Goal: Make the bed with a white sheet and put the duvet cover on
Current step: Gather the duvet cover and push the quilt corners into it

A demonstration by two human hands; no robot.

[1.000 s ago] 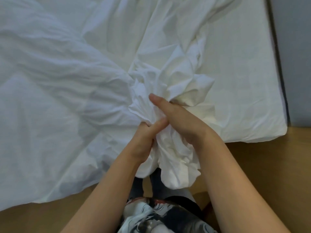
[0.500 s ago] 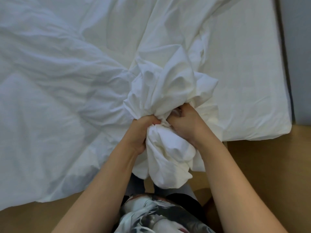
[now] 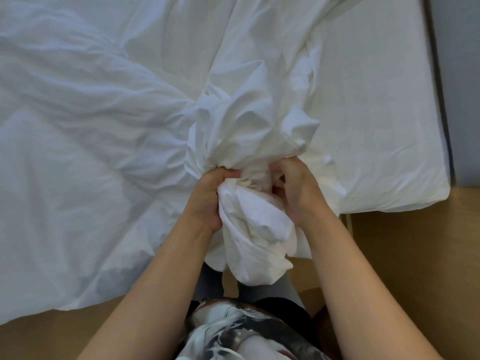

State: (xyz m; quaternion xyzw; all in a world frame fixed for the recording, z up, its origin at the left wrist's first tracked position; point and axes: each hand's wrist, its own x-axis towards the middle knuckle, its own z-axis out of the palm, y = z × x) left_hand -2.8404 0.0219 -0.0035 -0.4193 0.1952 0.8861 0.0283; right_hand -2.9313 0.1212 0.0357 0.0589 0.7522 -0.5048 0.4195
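A white duvet cover (image 3: 249,131) is gathered into a thick bunch at the foot edge of the bed, and its lower end hangs over the edge toward my legs. My left hand (image 3: 207,201) grips the bunch from the left, fingers curled into the folds. My right hand (image 3: 296,188) grips the same bunch from the right, at about the same height. The rest of the white cloth (image 3: 91,126) spreads crumpled across the left and far side of the bed. The sheeted mattress (image 3: 384,126) lies bare and smooth at the right.
The wooden floor (image 3: 415,255) runs along the bed's near edge and to the right. A grey wall (image 3: 462,87) stands close beside the mattress's right side. My legs and patterned top (image 3: 246,331) are at the bottom centre.
My right hand, earlier stretched flat over the bunch, has curled and gripped it. Both hands have gathered more cloth and pulled the bunch tighter toward me.
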